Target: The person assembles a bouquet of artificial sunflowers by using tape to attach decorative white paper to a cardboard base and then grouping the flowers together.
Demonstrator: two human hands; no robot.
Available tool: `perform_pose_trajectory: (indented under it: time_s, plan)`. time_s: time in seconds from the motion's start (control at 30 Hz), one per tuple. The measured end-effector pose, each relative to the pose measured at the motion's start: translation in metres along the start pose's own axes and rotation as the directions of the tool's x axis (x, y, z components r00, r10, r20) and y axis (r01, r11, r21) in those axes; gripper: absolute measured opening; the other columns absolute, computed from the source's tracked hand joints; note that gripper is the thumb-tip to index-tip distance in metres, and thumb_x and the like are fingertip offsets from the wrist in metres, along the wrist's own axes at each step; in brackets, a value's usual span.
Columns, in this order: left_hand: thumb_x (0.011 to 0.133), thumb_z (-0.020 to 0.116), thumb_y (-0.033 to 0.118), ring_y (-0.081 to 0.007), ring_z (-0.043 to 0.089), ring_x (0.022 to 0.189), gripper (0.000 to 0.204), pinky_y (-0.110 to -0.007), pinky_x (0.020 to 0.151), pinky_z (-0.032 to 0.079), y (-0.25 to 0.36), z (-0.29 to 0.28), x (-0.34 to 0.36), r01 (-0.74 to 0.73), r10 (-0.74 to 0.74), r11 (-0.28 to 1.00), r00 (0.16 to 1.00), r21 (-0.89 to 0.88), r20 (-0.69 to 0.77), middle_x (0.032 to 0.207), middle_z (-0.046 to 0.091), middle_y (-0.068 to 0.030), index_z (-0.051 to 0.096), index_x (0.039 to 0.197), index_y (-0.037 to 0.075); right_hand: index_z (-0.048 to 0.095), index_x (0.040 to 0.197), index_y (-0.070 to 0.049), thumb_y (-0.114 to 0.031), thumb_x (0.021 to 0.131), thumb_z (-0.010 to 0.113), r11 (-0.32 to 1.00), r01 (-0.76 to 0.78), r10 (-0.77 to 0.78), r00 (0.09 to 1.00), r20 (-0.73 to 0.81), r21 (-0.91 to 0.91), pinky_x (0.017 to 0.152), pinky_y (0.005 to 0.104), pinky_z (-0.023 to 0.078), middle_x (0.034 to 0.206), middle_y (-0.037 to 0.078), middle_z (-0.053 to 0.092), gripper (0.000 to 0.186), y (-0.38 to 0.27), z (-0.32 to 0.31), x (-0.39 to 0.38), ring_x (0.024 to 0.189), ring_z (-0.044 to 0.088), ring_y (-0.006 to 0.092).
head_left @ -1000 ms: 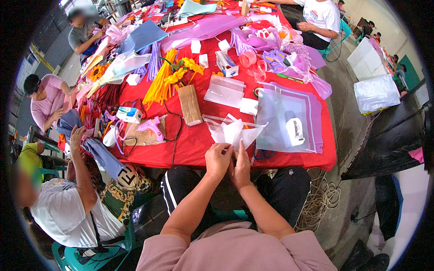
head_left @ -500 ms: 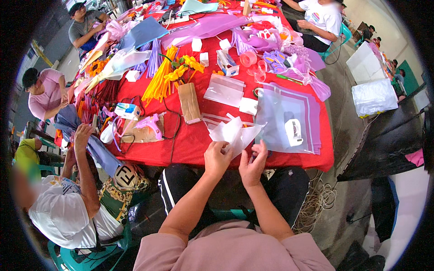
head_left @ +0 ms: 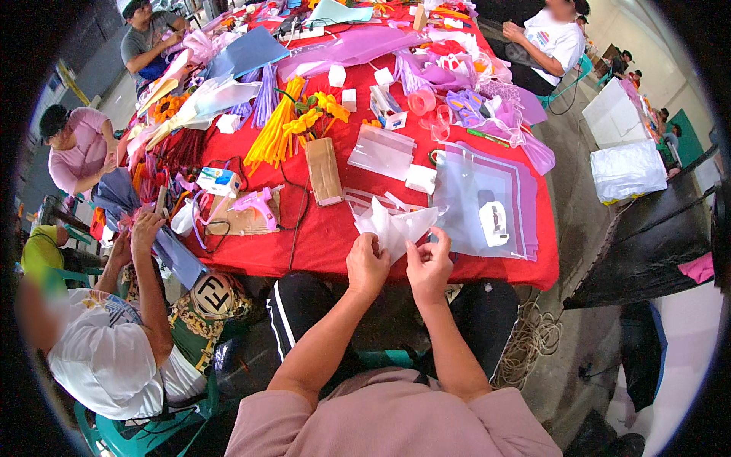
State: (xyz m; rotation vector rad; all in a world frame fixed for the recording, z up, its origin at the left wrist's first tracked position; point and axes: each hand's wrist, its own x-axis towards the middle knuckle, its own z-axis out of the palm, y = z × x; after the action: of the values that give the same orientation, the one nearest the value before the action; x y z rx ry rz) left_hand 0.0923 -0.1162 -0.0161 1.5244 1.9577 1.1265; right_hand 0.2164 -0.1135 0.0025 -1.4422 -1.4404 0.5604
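The translucent white sheet point(head_left: 394, 227) is now met by both hands, whereas half a second ago its lower part was held by the left hand point(head_left: 367, 268) alone and the right hand point(head_left: 429, 270) was spread apart from it. The sheet is gripped at its lower left by the left hand, with the fingers curled closed over it. At the lower right edge, the sheet is reached by the thumb and forefinger of the right hand; these are half bent and set a little apart, and whether the edge is pinched or only touched cannot be told. The folded sheet appears to be steadied from two sides rather than one, so its shape can be judged better controlled.

The sheet is held above the near edge of the red-covered worktop point(head_left: 324, 238), just beside the stacked clear plastic sheets with purple borders point(head_left: 463, 190), on which a white tape dispenser point(head_left: 493, 223) is rested. To the left, a pink glue gun point(head_left: 256, 206) and a brown block point(head_left: 324, 174) are left unhandled.
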Motion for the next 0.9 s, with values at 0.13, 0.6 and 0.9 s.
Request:
perform_pose_trajectory:
  time_s: [0.13, 0.6, 0.9]
  plan:
    - [0.071, 0.065, 0.006, -0.0354, 0.059, 0.074, 0.024, -0.044, 0.068, 0.048, -0.006, 0.004, 0.001, -0.027, 0.026, 0.999, 0.999, -0.044, -0.023, 0.081, 0.058, -0.0182, 0.052, 0.089, 0.0, 0.043, 0.12, -0.006, -0.006, 0.082, 0.068, 0.767, -0.45, 0.358, 0.892, 0.277, 0.458, 0.048, 0.0253, 0.044, 0.067, 0.004, 0.06, 0.045, -0.048, -0.043, 0.01, 0.053, 0.057, 0.015]
    - [0.055, 0.088, 0.027, -0.0398, 0.055, 0.106, 0.094, -0.041, 0.091, 0.044, 0.008, -0.016, -0.001, 0.184, -0.227, 0.945, 0.965, -0.271, -0.135, 0.113, 0.052, -0.0285, 0.034, 0.123, -0.01, 0.026, 0.143, -0.013, -0.031, 0.09, 0.06, 0.048, -0.444, -0.201, 0.873, 0.444, 0.895, 0.063, 0.0297, 0.049, 0.101, 0.014, 0.057, 0.065, -0.062, -0.118, 0.001, 0.086, 0.059, 0.0236]
    - [0.053, 0.09, 0.031, -0.03, 0.056, 0.092, 0.095, -0.037, 0.081, 0.047, 0.011, -0.041, -0.039, 0.147, -0.178, 0.974, 0.968, -0.175, -0.179, 0.103, 0.052, -0.0206, 0.037, 0.121, -0.009, 0.025, 0.146, -0.019, -0.044, 0.092, 0.052, -0.106, -0.435, -0.361, 0.854, 0.373, 0.894, 0.072, 0.0306, 0.045, 0.104, 0.007, 0.054, 0.065, -0.046, -0.143, -0.01, 0.095, 0.049, 0.0213]
